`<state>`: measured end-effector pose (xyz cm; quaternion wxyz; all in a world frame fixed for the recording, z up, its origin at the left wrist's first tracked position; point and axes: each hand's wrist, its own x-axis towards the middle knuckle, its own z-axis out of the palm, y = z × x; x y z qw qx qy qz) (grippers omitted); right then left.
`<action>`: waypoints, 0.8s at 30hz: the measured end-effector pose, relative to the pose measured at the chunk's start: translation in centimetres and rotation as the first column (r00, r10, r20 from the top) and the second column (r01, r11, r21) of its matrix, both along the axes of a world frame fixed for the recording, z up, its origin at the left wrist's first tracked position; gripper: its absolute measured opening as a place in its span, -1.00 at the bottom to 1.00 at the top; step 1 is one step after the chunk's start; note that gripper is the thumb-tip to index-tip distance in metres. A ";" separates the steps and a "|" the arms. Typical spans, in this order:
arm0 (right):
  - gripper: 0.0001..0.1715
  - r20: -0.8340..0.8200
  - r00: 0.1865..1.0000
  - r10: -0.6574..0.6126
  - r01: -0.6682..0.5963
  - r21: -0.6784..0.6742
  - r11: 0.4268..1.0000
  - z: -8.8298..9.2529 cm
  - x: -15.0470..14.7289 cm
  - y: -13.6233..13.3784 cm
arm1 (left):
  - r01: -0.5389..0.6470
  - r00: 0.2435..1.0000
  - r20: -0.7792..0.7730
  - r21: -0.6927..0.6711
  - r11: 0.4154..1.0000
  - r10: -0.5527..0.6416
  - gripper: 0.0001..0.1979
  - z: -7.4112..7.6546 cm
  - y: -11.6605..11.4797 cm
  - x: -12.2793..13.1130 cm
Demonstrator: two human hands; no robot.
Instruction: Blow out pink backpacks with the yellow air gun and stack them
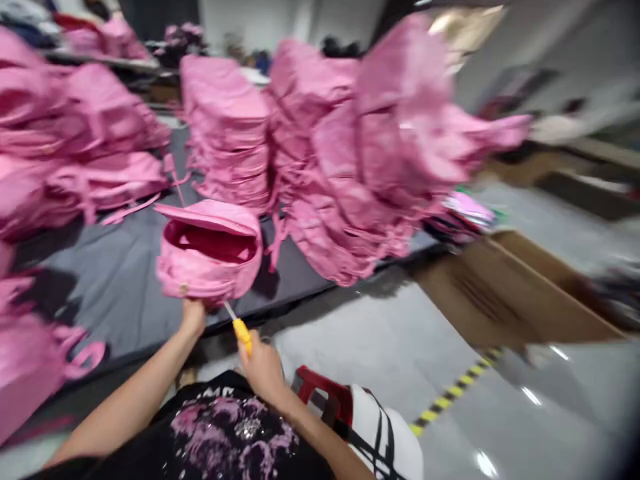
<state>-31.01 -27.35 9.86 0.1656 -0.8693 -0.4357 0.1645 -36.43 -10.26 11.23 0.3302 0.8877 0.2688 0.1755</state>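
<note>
Left hand (193,317) gripping open pink backpack (209,252) over near table edge (120,280), right hand (261,365) closed around yellow-handled tool (242,332), pink backpack stacks (350,153) beyond, shirt lettering too blurred to read

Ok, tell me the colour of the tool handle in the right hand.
Yellow handle, gripped by the right hand; head view.

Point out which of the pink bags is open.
The pink bag at the near table edge, held by the left hand, gapes open at the top; the stacked bags behind lie flat.
</note>
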 end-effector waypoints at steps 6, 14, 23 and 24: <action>-0.59 -0.133 0.991 -0.005 -0.029 -0.250 0.968 -6.3 2.5 -1.4 | -0.234 0.959 -0.157 0.033 0.972 0.236 -0.53 -4.5 -1.6 -7.5; -0.55 -0.334 0.940 -0.071 0.111 0.100 0.989 -7.2 3.1 -6.3 | -0.083 0.890 -0.386 0.386 0.919 0.243 -0.43 2.6 8.7 -2.5; -0.43 -0.287 0.953 -0.097 0.178 0.270 0.946 -2.2 2.4 1.2 | -0.274 0.923 -0.069 0.578 0.769 0.380 -0.68 12.2 11.7 1.2; -0.45 -0.237 0.966 -0.100 0.146 0.185 0.972 -1.7 3.1 2.8 | -0.225 0.936 -0.094 0.585 0.779 0.340 -0.70 12.0 11.3 1.5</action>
